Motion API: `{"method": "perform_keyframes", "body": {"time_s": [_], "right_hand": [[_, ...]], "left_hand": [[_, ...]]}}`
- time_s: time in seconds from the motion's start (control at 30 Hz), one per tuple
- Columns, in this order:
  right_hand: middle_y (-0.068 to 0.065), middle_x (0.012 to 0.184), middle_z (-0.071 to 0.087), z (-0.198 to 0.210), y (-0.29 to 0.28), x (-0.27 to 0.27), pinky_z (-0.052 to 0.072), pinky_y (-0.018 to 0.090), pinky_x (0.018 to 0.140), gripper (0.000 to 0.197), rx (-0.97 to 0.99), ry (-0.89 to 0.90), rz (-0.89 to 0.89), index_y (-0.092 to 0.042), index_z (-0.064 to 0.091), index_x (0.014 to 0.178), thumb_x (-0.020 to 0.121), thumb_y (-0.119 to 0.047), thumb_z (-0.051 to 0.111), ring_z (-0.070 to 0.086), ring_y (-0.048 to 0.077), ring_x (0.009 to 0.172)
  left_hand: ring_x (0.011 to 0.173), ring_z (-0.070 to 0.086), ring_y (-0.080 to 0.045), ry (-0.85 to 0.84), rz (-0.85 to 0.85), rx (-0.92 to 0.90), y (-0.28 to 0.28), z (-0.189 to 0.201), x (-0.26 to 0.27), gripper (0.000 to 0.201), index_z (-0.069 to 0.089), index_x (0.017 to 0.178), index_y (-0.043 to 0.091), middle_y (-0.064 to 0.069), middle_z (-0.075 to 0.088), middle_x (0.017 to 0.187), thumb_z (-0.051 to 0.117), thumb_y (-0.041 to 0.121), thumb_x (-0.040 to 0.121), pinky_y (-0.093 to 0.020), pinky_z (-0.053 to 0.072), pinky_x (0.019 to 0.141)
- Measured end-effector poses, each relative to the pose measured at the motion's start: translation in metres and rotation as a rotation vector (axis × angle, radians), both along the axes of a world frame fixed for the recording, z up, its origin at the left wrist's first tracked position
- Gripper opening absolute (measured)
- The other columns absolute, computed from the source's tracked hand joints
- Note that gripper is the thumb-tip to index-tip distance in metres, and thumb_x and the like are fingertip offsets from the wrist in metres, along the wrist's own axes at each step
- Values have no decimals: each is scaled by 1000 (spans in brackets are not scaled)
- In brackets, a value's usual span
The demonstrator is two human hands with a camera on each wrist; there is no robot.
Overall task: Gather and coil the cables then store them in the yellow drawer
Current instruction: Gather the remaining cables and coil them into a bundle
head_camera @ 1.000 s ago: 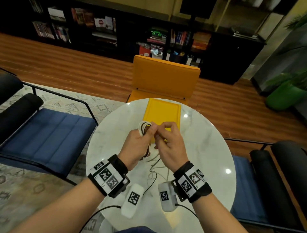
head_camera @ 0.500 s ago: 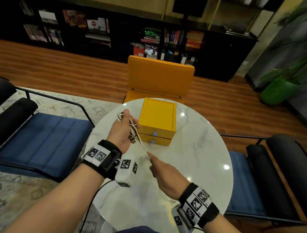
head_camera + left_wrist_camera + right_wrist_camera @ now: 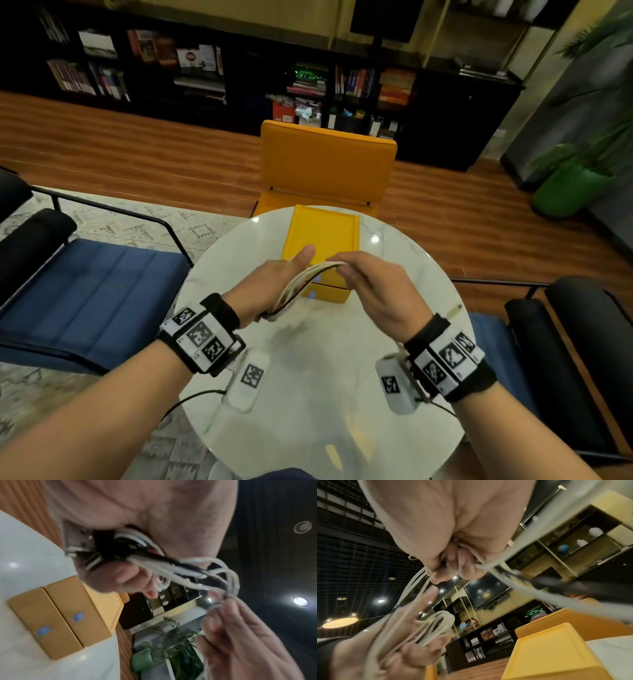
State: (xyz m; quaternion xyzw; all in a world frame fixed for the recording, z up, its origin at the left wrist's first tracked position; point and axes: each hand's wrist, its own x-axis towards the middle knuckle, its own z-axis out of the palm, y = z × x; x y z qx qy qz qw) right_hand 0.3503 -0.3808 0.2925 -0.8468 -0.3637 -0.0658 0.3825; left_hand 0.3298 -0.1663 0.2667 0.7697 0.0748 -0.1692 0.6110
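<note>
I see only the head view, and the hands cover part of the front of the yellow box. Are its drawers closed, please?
Observer: Yes. In the left wrist view, both fronts of the yellow drawer unit sit flush and closed.
Operator: Is the bundle only white cable?
Observer: No. The cables also include a black one, and a USB plug sticks out beside the left hand.
Operator: How does the right hand hold them?
Observer: In the right wrist view, the right hand pinches white strands between thumb and fingers.
</note>
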Motion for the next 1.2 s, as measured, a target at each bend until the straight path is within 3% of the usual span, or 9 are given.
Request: {"method": "perform_keyframes", "body": {"time_s": [0.13,0.27,0.33,0.43,0.57,0.7,0.87,1.0,1.2], "right_hand": [[-22,85,54,-5,9,18,34,2,72,19,-41,-61,-16,-14,67,111,101,-18,51,50,-17,78],[-9,90,63,-18,14,25,38,7,74,21,-47,-26,-21,-17,68,115,101,-21,53,52,-6,77],[-3,98,69,-27,15,29,46,19,78,24,-63,-6,-38,-22,66,120,102,-27,51,58,4,86],[1,106,68,-39,19,29,51,40,85,34,-128,72,-97,-33,54,135,104,-39,41,61,18,99],[8,134,57,-55,33,9,49,51,93,49,-278,218,-95,-36,17,152,106,-37,31,56,31,116],[15,129,61,-63,44,-9,54,53,78,64,-345,233,-114,-33,-1,154,103,-20,35,63,37,101],[14,117,66,-67,51,-23,53,49,68,59,-367,210,-176,-25,3,154,104,-21,32,63,39,87],[12,115,66,-64,54,-31,36,38,59,62,-402,157,-277,-21,-3,156,103,-15,30,61,39,83],[13,97,66,-58,55,-30,48,46,60,65,-379,180,-251,-24,-9,155,104,-20,32,59,38,72]], "left_hand": [[43,29,-13,116,-212,-251,-3,6,-17,102,60,81,12,1,36,56,42,105,43,-21,28,40],[44,30,-17,18,-255,-157,4,2,-25,50,65,71,21,1,37,53,78,70,68,-24,28,44],[43,34,-18,-23,-218,-69,3,0,-27,31,68,70,21,-1,40,51,74,46,87,-26,29,44],[41,36,-19,-87,-58,-95,0,-6,-25,36,65,71,18,-4,42,53,61,42,98,-23,30,41],[45,42,-22,-187,80,-155,-9,-8,-22,38,61,77,13,-8,49,59,53,40,103,-22,33,40],[42,42,-17,-254,98,-63,-11,-7,-19,38,54,92,5,-10,49,61,52,41,103,-21,36,39],[43,39,-16,-235,162,2,-13,-11,-18,39,56,82,12,-8,47,58,62,49,95,-23,35,38],[38,44,-9,-212,159,41,-18,-17,-16,42,64,90,9,6,50,46,72,50,88,-27,39,42],[39,38,-19,-200,242,-58,-26,-20,-17,56,46,61,16,-2,42,45,67,60,88,-29,34,42]]}}
